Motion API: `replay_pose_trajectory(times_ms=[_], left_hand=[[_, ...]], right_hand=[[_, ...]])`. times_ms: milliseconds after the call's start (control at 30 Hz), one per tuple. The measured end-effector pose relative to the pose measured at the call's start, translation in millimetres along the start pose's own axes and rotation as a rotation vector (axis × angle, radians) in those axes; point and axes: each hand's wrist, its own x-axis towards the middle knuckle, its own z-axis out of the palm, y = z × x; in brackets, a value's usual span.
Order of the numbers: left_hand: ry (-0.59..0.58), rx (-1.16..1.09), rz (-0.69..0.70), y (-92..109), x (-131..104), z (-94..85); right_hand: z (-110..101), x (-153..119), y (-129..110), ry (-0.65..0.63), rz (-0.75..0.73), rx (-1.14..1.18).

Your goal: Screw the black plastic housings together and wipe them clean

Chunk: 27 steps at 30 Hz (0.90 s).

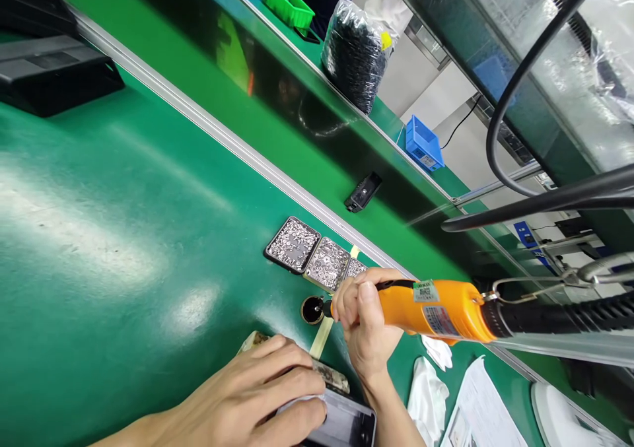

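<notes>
An orange electric screwdriver (436, 309) lies almost level, with my right hand (365, 318) wrapped round its front end. Its tip reaches a small round dark-filled container (312, 309) on the green table. My left hand (262, 394) rests over a dark rectangular housing (347, 420) at the bottom, its fingers bent across the near face. Behind that housing sits a worn, mottled block (331, 376), partly covered by my left hand. Trays of small metal screws and parts, one at the left (293, 243) and one beside it (327, 263), stand beyond the round container.
A black part (363, 191) lies on the green strip past the metal rail (238, 150). White cloth (428, 397) and paper (483, 411) lie at the lower right. Black cables hang at the upper right. Black housings (54, 74) stand upper left. A person is partly visible at the top.
</notes>
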Motion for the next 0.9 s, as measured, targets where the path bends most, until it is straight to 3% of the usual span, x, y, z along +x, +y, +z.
replay_pose_trajectory(times_ms=[300,567,900], left_hand=[[0.048,0.019,-0.005,3,6,-2.6],[0.063,0.030,0.005,1,1,6.0],[0.014,-0.039,0.006,1,1,3.8]], right_hand=[[1,0,-1,0.002,0.005,-0.006],[2,3,-2,0.031,0.006,-0.029],[8,14,-23,0.117,-0.039,-0.019]])
